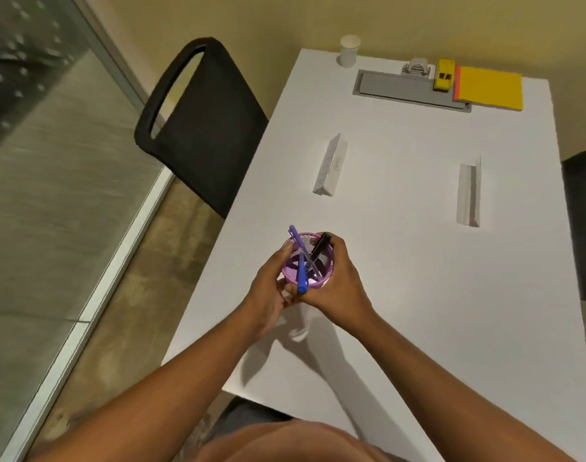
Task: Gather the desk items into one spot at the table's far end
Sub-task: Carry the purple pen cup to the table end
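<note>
Purple mesh pen cup [313, 261], pens inside, held above near table [418, 295]; left hand [268, 291] and right hand [334, 288] fingers curled round it. Keep upright; carry far, beside yellow notepad [489, 91].

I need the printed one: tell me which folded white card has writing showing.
The left folded card, nearest the black chair; faint print shows on its face. The right folded card looks blank.

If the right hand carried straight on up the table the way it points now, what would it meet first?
Probably the left folded white card. The right hand, gripping the purple mesh pen cup with the left hand, points up-table and slightly left; the table between looks bare, though depth is unclear.
</note>
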Available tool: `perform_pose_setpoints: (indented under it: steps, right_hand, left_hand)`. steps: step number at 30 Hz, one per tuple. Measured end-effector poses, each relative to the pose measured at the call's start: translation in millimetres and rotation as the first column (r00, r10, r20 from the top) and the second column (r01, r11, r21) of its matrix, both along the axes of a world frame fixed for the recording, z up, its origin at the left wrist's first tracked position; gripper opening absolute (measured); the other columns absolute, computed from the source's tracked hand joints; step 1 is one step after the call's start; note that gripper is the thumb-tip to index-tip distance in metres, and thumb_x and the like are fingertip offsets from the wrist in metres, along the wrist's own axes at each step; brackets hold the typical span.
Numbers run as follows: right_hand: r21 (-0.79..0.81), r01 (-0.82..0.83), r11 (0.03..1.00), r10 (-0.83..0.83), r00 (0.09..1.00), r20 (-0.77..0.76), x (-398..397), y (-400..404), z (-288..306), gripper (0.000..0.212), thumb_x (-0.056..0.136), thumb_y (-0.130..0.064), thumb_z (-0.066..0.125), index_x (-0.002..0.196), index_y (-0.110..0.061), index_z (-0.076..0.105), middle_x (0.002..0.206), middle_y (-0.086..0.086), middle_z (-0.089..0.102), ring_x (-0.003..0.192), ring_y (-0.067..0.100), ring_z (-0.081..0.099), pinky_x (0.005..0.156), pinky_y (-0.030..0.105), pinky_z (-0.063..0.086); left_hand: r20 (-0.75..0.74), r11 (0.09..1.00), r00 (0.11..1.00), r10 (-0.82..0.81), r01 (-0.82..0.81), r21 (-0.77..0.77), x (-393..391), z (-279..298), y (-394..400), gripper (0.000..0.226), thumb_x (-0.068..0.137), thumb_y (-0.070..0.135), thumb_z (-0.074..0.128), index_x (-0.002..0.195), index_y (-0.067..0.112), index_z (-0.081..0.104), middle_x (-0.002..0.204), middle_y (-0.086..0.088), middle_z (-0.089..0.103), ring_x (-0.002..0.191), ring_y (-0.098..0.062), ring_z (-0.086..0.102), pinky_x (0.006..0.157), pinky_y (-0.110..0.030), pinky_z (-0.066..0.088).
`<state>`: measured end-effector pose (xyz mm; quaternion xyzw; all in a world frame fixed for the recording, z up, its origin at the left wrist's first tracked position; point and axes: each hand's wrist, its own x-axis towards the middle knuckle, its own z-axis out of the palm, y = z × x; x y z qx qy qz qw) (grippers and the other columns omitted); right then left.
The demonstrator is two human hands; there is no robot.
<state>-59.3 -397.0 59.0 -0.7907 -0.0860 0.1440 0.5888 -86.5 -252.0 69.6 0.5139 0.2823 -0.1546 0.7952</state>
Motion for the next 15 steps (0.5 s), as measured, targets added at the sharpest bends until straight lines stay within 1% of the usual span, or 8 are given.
perform_pose_setpoints:
  steps: [1, 2, 3, 5, 7, 10, 13, 15]
  right_hand:
    - [0.0, -0.041, 0.999, 0.041, 0.999, -0.005, -6.2, 10.4, 1.0, 0.092, 0.07, -0.028, 0.098, 0.144, -0.026, 0.043, 0.139, -0.004, 0.06, 0.125, 0.016, 0.063, 0.104, 0.038, 0.058]
    - [0.004, -0.081, 0.997, 0.081, 0.997, -0.008, -12.4, 21.4, 1.8, 0.093, 0.07, -0.027, 0.099, 0.144, -0.026, 0.043, 0.139, -0.004, 0.059, 0.125, 0.016, 0.063, 0.103, 0.035, 0.058]
    - [0.012, -0.119, 0.993, 0.119, 0.993, -0.01, -18.3, 32.4, 2.8, 0.093, 0.069, -0.026, 0.099, 0.144, -0.026, 0.043, 0.138, -0.004, 0.059, 0.125, 0.015, 0.063, 0.102, 0.029, 0.058]
    - [0.026, -0.196, 0.98, 0.196, 0.98, -0.016, -29.6, 55.5, 4.8, 0.094, 0.068, -0.028, 0.1, 0.143, -0.027, 0.043, 0.137, -0.006, 0.059, 0.124, 0.011, 0.062, 0.095, 0.014, 0.055]
    - [0.037, -0.272, 0.962, 0.273, 0.962, -0.025, -40.7, 79.6, 7.8, 0.093, 0.067, -0.029, 0.099, 0.141, -0.031, 0.042, 0.135, -0.012, 0.059, 0.121, 0.003, 0.063, 0.088, 0.006, 0.052]
    - [0.058, -0.369, 0.928, 0.371, 0.928, -0.037, -57.9, 117.7, 11.8, 0.09, 0.066, -0.029, 0.098, 0.136, -0.04, 0.043, 0.128, -0.026, 0.058, 0.117, -0.009, 0.061, 0.084, 0.006, 0.052]
    - [0.063, -0.449, 0.891, 0.451, 0.893, -0.017, -80.4, 159.4, 12.6, 0.089, 0.067, -0.028, 0.098, 0.139, -0.037, 0.045, 0.13, -0.022, 0.06, 0.123, -0.002, 0.061, 0.088, 0.012, 0.055]
    - [0.06, -0.502, 0.863, 0.503, 0.864, 0.007, -98.1, 189.9, 12.8, 0.09, 0.067, -0.029, 0.097, 0.141, -0.035, 0.046, 0.132, -0.019, 0.061, 0.125, 0.003, 0.061, 0.092, 0.014, 0.056]
  left_hand:
    - [-0.011, 0.999, 0.999, 0.041, -0.04, 0.015, -12.3, 1.6, 8.5, 0.046, 0.096, 0.059, 0.059, 0.127, 0.029, 0.075, 0.124, -0.008, 0.078, 0.11, -0.026, 0.077, 0.08, -0.036, 0.065]
    - [-0.018, 0.997, 0.997, 0.079, -0.078, 0.027, -24.2, 2.5, 17.8, 0.043, 0.099, 0.059, 0.057, 0.125, 0.031, 0.076, 0.123, -0.007, 0.079, 0.108, -0.024, 0.078, 0.077, -0.034, 0.064]
    - [-0.02, 0.993, 0.993, 0.114, -0.113, 0.041, -35.6, 4.7, 27.4, 0.04, 0.101, 0.058, 0.055, 0.123, 0.033, 0.078, 0.122, -0.005, 0.079, 0.108, -0.022, 0.078, 0.075, -0.033, 0.063]
    - [-0.031, 0.981, 0.983, 0.178, -0.175, 0.084, -56.7, 8.8, 46.3, 0.039, 0.101, 0.06, 0.052, 0.124, 0.038, 0.076, 0.125, -0.002, 0.078, 0.112, -0.022, 0.076, 0.081, -0.036, 0.061]
    - [-0.034, 0.967, 0.972, 0.234, -0.228, 0.115, -76.9, 10.6, 65.5, 0.041, 0.1, 0.064, 0.052, 0.126, 0.041, 0.074, 0.126, 0.001, 0.078, 0.116, -0.023, 0.074, 0.087, -0.039, 0.059]
    - [-0.014, 0.942, 0.95, 0.311, -0.306, 0.14, -107.4, 11.2, 96.4, 0.041, 0.093, 0.072, 0.054, 0.12, 0.049, 0.074, 0.122, 0.004, 0.079, 0.114, -0.02, 0.075, 0.082, -0.036, 0.059]
    - [-0.005, 0.906, 0.915, 0.403, -0.397, 0.148, -141.7, 8.6, 130.4, 0.052, 0.084, 0.079, 0.055, 0.12, 0.047, 0.074, 0.12, 0.002, 0.08, 0.112, -0.022, 0.075, 0.085, -0.038, 0.058]
    - [-0.004, 0.889, 0.897, 0.441, -0.437, 0.136, -166.4, 6.8, 155.1, 0.055, 0.085, 0.08, 0.053, 0.122, 0.046, 0.073, 0.121, 0.002, 0.079, 0.111, -0.02, 0.076, 0.083, -0.036, 0.057]
